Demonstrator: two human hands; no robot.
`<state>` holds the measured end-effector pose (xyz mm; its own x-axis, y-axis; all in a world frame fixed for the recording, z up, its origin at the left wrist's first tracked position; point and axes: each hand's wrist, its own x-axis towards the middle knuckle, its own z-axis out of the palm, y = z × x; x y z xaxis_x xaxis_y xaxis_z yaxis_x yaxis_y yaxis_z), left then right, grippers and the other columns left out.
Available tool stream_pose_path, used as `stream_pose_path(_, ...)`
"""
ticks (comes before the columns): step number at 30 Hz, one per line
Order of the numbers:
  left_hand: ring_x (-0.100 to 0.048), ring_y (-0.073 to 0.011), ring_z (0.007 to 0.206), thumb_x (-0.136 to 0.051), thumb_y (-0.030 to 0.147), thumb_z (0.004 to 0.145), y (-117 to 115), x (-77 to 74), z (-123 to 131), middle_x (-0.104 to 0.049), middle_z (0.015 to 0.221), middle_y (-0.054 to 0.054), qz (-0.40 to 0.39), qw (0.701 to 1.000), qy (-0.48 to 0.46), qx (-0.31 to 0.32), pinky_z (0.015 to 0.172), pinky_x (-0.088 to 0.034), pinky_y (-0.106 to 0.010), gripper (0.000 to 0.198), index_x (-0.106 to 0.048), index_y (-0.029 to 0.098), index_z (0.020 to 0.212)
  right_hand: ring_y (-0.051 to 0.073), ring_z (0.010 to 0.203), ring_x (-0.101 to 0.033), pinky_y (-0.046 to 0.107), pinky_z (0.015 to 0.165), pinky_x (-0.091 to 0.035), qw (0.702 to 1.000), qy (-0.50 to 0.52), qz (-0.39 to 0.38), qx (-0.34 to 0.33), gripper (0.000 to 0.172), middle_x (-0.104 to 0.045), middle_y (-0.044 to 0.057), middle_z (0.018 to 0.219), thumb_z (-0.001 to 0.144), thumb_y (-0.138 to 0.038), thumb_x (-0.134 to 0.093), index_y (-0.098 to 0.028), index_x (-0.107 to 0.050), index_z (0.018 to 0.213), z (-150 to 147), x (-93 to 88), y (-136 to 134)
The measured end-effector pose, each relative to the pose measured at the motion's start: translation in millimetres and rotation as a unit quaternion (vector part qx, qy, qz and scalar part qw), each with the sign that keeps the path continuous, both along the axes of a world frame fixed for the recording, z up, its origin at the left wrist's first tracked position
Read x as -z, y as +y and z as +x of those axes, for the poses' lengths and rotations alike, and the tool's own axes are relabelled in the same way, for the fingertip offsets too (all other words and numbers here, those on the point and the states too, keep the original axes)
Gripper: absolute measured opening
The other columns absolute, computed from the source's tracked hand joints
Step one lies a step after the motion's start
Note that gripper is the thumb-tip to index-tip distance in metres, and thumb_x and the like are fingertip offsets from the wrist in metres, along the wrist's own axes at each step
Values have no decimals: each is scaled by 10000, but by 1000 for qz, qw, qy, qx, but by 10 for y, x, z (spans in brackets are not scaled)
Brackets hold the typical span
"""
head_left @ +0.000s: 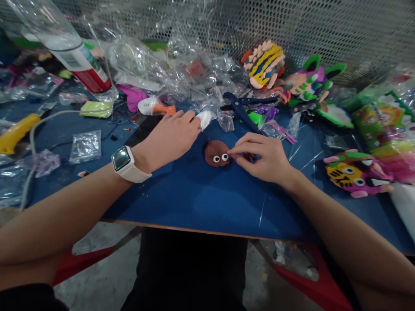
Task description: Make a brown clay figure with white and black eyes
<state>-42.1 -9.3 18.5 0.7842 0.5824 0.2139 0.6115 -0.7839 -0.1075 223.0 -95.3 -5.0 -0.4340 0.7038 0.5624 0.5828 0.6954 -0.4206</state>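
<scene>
basically, the brown disc (212, 151) lies on the blue worktop (194, 194), near the middle of the scene, with two round eyes (221, 158) set side by side on its near right part. it looks like soft modelling clay, so i'd judge it light and easily dented, probably a little tacky rather than slippery. the outer rim seems the best place to take hold, with a light touch from opposite sides; pressing on its face could leave marks or shift the eyes. the right hand (266, 157) is at its right rim, thumb and forefinger tips close to each other, though whether they pinch anything or merely rest there i cannot tell. the left hand (173, 134) is on the far left side of the disc, palm down, fingers bent beside a white lump (204, 119); whether it grips that is hidden. farther out, dark blue pliers (241, 110) lie on the far right side, and clear wrappers (181, 65) are heaped beyond. at right is a yellow and pink clay face (353, 172), at far left a bottle (84, 65) and a yellow-handled cutter (19, 134)
</scene>
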Motion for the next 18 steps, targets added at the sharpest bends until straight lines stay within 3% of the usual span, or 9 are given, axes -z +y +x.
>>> stream_pose_path(3,-665,-321,1126,-419,239,1070,-49,-48,54,-672,1203,-171,-8,997,-72,16,927,-555,-442,343,-623,117,1316,117,601,-607,292,567,-534,999,28,5,31,166,-764,26,950,947,-154,-684,-260,-803,992,-22,-12,-21)
stream_pose_path(8,-745,-209,986,-507,268,1064,-221,24,131,-739,1170,-114,-58,979,-170,97,807,-571,-282,454,-456,167,1504,128,611,-616,310,549,-564,996,56,4,68,201,-757,41,1050,927,-199,-731,-296,-788,1094,-114,-35,-115)
stream_pose_path(13,-767,-145,847,-551,188,1014,-390,155,205,-778,1055,-46,-124,963,-205,124,728,-566,-205,620,-310,185,1585,189,879,-729,352,731,-661,999,42,13,16,226,-731,46,1134,973,-172,-678,-322,-763,1119,-219,-20,-205)
stream_pose_path(15,-773,-144,840,-568,183,1000,-412,180,215,-779,1081,-53,-129,962,-205,130,705,-569,-197,658,-289,183,1596,206,980,-737,371,795,-671,999,36,7,-1,249,-718,49,1151,993,-156,-647,-327,-759,1135,-232,-6,-217)
stream_pose_path(18,-783,-155,905,-580,207,1002,-420,197,211,-769,1187,-77,-126,959,-206,149,725,-588,-201,686,-267,201,1612,199,980,-744,357,793,-669,1000,26,-1,-12,270,-711,57,1175,1009,-144,-620,-321,-763,1155,-222,18,-219)
